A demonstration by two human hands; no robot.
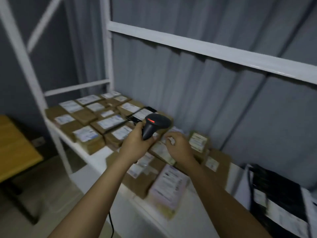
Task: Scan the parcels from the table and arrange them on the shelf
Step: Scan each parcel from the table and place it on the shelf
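- The left hand (137, 143) grips the handle of a black barcode scanner (154, 125), fingers curled round it; a red light glows on the scanner's head, and a dark cable (111, 225) hangs below the forearm.
- The right hand (178, 147), just beside the left, rests with curled fingers on a brown parcel (161, 151); motion blur hides whether it pinches the parcel or only touches it.
- Under both hands runs a white shelf (96, 156) with a white metal frame, its upper rail crossing above the hands.
- Beyond and to the left of the left hand, brown parcels (85, 134) lie flat in close rows, each with a white label on top.
- Nearer than the hands lie more brown parcels and a larger one with a pale pinkish label (169, 184).
- The labels carry print, but it is too blurred to read.
- Far to the right of the right hand sits a black packet (277, 191) with a white label.
- Behind the shelf hangs a grey corrugated wall (197, 79).
- Well to the left of the left hand stands a wooden table (15, 148) on a pale floor.
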